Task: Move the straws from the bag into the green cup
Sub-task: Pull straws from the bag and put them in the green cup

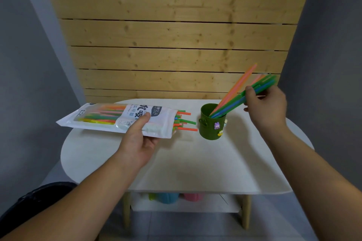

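1. Head view, left hand (137, 141) – lower centre of frame, closed round the near edge of the bag (117, 118), thumb on top and fingers under; the bag is held roughly flat over the left part of the white table (195, 162).
2. Right hand (264, 105) – right of frame, fingers pinched shut on a bunch of straws (231, 101); their lower ends are already inside the green cup (210, 124), upper ends fan out past the hand.
3. Step in hand, as I judge it – dropping this bunch into the cup. To do it well: bring the hand more upright over the cup, let the lower ends reach the bottom, then loosen the fingers gently so nothing springs out or tips the cup.
4. Bunch axis: long axis runs diagonally, low ends at centre-right in the cup, high ends toward the upper right, one orange straw standing steeper than the rest.
5. Remaining straws (184, 121) – still in the bag, tips sticking out of its open mouth, pointing right toward the cup, just beside it; long axis about level, left–right across the frame.
6. Cup stands upright at centre-right of the table, stickers on its near side.
7. Progress guess: early to middle; plenty of straws left in the bag.
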Tool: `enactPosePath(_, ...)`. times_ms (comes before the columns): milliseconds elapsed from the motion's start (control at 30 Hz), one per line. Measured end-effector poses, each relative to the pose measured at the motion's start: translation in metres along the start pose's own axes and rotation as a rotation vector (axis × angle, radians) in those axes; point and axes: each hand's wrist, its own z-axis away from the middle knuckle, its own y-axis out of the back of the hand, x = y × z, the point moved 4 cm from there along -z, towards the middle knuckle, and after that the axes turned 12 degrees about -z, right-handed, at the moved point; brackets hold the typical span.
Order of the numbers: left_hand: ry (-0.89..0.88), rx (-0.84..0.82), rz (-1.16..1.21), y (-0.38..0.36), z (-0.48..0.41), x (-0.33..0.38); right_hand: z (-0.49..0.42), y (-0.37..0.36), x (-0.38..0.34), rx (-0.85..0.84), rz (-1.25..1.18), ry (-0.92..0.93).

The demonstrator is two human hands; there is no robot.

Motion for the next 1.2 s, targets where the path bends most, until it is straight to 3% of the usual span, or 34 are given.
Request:
enactPosePath(467,0.009,-0.013,-0.018,-0.003,0.006,0.002,-0.001,-0.016,0.013,-0.010,-0.015,0.001)
enactPosePath(833,0.014,-0.011,-0.022,-0.001,0.009,0.003,-0.007,-0.015,0.025,-0.035,-0.253,-0.272)
enactPosePath(967,0.010,-0.019,-0.019,-0.004,0.009,0.004,0.008,-0.009,0.032,-0.033,-0.202,-0.436)
enactPosePath(1100,0.017,-0.031,-0.013,-0.006,0.011,0.004,0.042,-0.014,0.029,-0.341,-0.101,-0.712)
enactPosePath(1200,0.020,-0.041,-0.003,-0.009,0.012,0.003,0.062,-0.028,0.013,-0.537,-0.192,-0.603)
